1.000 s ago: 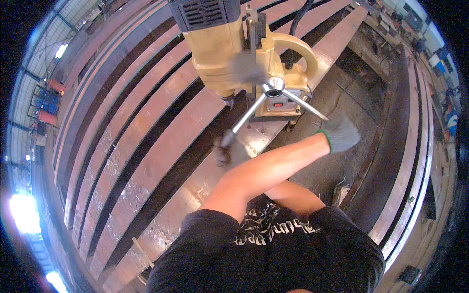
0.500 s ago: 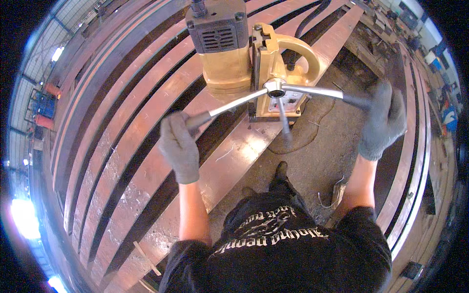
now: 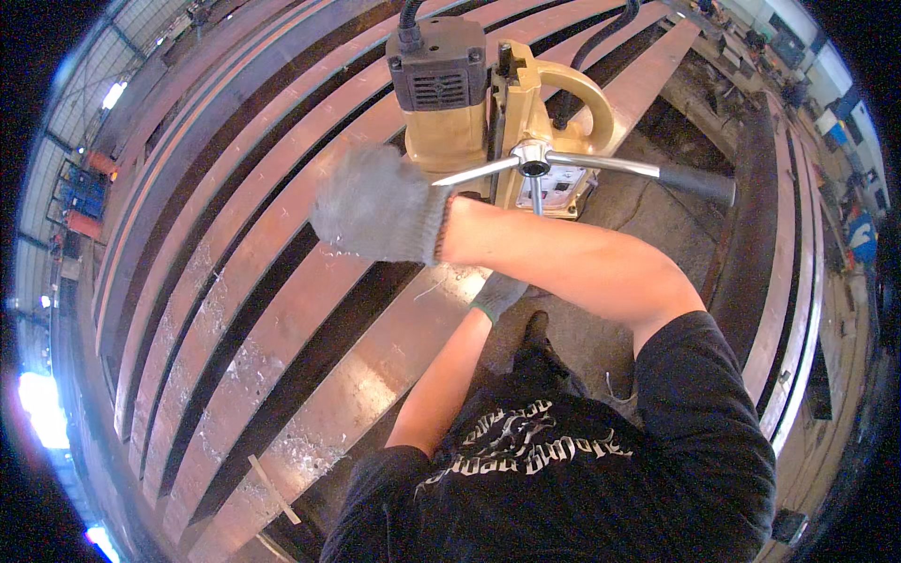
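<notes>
A yellow and dark grey magnetic drill (image 3: 450,122) stands upright on the steel bars. Its chrome hub (image 3: 533,158) carries three spoke handles. My right forearm crosses in front of the drill to the left. At the left spoke (image 3: 479,173), my gloved right hand (image 3: 380,206) covers the handle's outer part; the glove is blurred and its fingers are hidden. Under that forearm is my gloved left hand (image 3: 503,293), mostly hidden, close to the downward spoke (image 3: 537,194). The right-hand spoke's black grip (image 3: 696,184) is free of both hands.
Long curved-looking steel bars (image 3: 282,347) lie side by side with dark gaps and scattered metal shavings. A black cable (image 3: 610,38) runs behind the drill. More bars (image 3: 786,310) are on the right. A thin strip (image 3: 272,488) lies across the near bars.
My right hand has left the right-hand grip and swung across to the left spoke. My left hand has moved from the left grip down and right, beneath my right forearm.
</notes>
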